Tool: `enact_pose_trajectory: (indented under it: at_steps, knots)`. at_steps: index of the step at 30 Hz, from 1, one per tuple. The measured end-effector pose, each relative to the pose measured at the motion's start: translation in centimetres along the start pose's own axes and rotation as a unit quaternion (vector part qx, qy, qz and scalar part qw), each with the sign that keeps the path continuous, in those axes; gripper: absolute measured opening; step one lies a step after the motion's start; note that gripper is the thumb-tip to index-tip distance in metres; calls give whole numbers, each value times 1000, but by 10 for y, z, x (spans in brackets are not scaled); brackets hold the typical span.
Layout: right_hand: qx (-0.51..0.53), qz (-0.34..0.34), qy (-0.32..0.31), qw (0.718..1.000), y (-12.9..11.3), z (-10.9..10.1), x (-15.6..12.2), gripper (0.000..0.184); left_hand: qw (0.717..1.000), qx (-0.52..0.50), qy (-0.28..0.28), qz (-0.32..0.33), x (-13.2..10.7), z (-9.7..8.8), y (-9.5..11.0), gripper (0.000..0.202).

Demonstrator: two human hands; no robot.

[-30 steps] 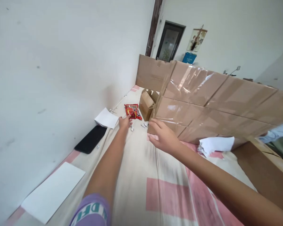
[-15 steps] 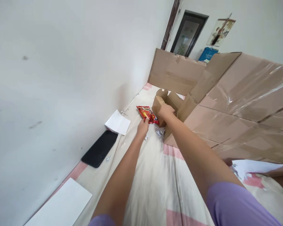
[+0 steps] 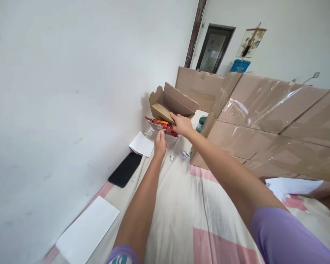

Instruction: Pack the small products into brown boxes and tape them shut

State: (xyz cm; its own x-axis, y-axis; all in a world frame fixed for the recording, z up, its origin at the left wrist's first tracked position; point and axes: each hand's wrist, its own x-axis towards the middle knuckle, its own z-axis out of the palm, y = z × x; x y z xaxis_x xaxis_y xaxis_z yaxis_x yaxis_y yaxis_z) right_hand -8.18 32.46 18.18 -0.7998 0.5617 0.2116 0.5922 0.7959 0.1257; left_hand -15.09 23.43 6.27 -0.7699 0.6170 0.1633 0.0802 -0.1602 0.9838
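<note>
My right hand (image 3: 182,124) grips the near wall of a small open cardboard box (image 3: 160,110), its thumb lying over the edge. The box is lifted and tilted, with its flaps up. Just below it, my left hand (image 3: 161,144) pinches a red plastic snack packet (image 3: 153,123) by its near edge. The packet lies slanted against the underside of the box, and its right end is close to my right fingers. What is inside the box is hidden.
A large taped cardboard carton (image 3: 253,139) stands to the right, with a green-lidded jar (image 3: 200,124) beside it. A folded white paper (image 3: 142,144), a black flat slab (image 3: 125,169) and a white sheet (image 3: 88,229) lie along the wall. Paper scraps (image 3: 185,153) dot the cloth.
My right hand has raised the small box and tipped it to the left, which uncovers the green-lidded jar. My left hand has lifted the packet and moved it left under the box.
</note>
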Motion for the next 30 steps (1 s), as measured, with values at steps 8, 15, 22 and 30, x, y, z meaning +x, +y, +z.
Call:
enact_pose_trajectory:
  at_steps: [8, 15, 22, 30]
  knots:
    - [79, -107, 108, 985, -20, -133, -65, 65, 971, 74, 118, 195, -82, -41, 103, 52]
    - [107, -193, -21, 975, -3, -168, -237, 59, 846, 349, 178, 361, -238, -70, 77, 62]
    - [114, -213, -182, 953, 6, -100, -404, 49, 722, 459, 14, 517, -413, -56, 5, 62]
    - [283, -49, -99, 953, 49, -70, -486, 81, 585, 403, -231, 664, -403, -70, 48, 42]
